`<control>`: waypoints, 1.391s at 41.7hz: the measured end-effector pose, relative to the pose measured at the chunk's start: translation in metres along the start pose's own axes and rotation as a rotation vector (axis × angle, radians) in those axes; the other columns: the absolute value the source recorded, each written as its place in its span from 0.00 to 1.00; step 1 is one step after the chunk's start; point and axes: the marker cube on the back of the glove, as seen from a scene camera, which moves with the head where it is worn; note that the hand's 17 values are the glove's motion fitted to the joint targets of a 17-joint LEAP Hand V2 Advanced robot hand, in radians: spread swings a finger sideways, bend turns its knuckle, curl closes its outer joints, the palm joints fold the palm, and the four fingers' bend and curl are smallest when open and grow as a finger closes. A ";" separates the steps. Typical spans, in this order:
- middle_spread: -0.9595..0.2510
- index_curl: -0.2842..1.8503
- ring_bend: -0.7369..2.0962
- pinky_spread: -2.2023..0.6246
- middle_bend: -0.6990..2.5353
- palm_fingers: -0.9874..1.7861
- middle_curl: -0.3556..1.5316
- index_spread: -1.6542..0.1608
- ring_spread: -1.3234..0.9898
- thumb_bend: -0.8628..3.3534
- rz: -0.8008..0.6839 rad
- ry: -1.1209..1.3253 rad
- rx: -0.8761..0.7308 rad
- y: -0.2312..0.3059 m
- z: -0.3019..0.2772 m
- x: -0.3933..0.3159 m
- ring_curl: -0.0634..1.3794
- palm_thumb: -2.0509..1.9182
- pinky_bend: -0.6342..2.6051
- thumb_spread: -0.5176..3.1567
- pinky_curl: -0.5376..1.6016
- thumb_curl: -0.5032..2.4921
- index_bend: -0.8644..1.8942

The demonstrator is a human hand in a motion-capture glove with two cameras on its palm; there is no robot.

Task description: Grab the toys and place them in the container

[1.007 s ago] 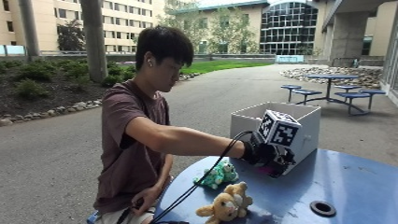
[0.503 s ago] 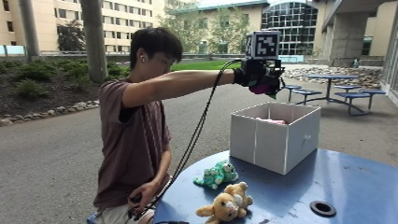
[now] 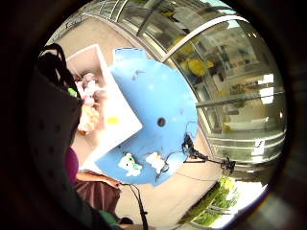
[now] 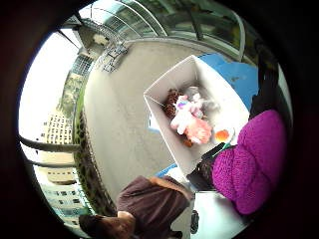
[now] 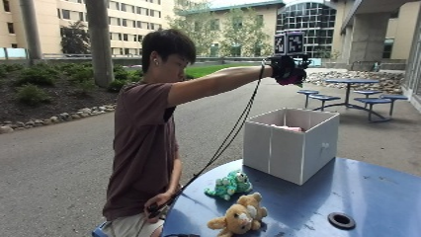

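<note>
At upper right we see the gloved right hand [image 5: 288, 70] curled round a purple knitted plush toy [image 4: 251, 167], soft and light by our guess, high above the white box [image 5: 289, 144] on the blue bench [image 5: 368, 197].

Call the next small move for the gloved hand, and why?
Probably open the grip: the right hand holds a purple toy high above the open white box, which already contains toys. A green toy and tan bear wait on the blue table.
</note>
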 end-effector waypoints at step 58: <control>0.89 0.22 0.36 0.81 0.25 0.26 0.31 0.82 0.61 0.20 0.688 0.056 -0.255 0.294 -0.014 0.260 0.29 0.51 0.52 0.46 0.43 0.29 0.33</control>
